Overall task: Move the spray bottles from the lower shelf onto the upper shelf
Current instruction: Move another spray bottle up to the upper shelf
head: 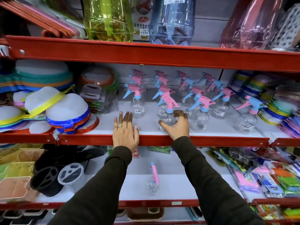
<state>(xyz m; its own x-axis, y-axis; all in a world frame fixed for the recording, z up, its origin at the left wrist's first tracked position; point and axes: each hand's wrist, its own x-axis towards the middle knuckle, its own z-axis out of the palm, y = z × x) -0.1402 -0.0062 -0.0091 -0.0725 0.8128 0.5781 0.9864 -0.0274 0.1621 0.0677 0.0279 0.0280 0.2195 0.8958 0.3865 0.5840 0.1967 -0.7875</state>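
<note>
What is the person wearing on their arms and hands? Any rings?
Both arms are covered by long, dark brown-black sleeves that end in snug cuffs at the wrists. The hands are bare, with no gloves. The left hand wears one thin, silver-looking ring on a finger. The right hand shows no ring or watch that I can see.

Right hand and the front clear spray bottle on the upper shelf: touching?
Touching. The head view shows the right hand wrapped around the spray bottle, thumb on its left side, fingers curled over its right shoulder, no gap.
</note>
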